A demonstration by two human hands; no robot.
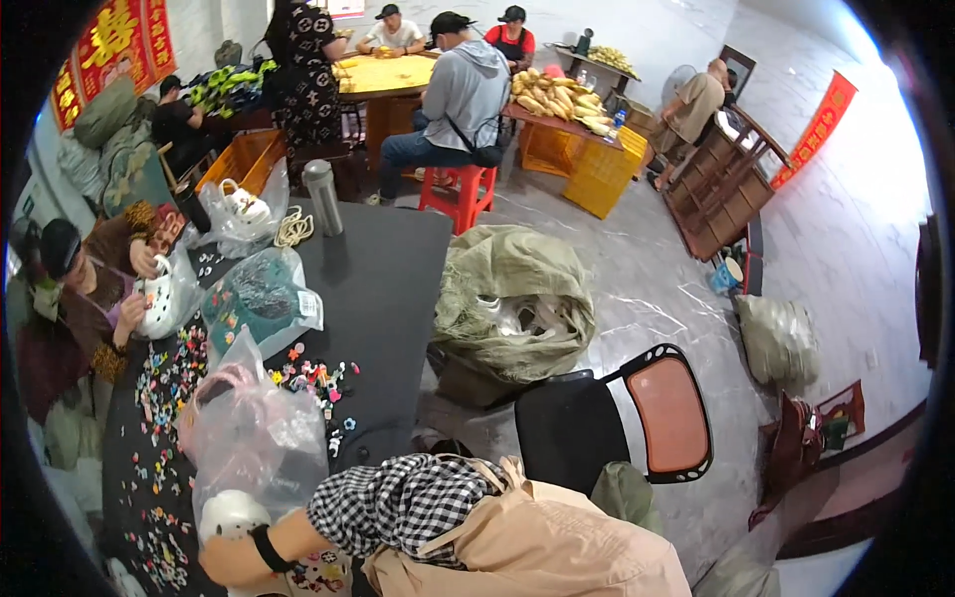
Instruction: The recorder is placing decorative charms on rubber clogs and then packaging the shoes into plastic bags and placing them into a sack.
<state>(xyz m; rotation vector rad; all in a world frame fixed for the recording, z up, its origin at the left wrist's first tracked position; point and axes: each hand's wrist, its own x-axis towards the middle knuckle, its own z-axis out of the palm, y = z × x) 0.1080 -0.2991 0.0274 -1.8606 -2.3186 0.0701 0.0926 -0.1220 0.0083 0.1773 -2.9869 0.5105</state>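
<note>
My right hand point(227, 560), with a black wristband and a checked sleeve, reaches in over the table at the lower left. It is bent down beside a white clog point(233, 512), touching or overlapping it; its fingers are hidden. Just under the wrist lies a pale piece with colourful charms point(323, 575), partly cut off. Above the clog stands a clear plastic bag point(264, 448) with pink straps. Small colourful shoe charms point(159, 398) are strewn over the dark table point(383, 289). My left hand is out of sight.
Across the table a person handles a white clog point(157, 306) with charms. A bag with dark green contents point(254, 298), a steel flask point(323, 197) and a coil of cord point(293, 227) lie farther along. Right of the table are a green sack point(512, 289) and a folding chair point(572, 428).
</note>
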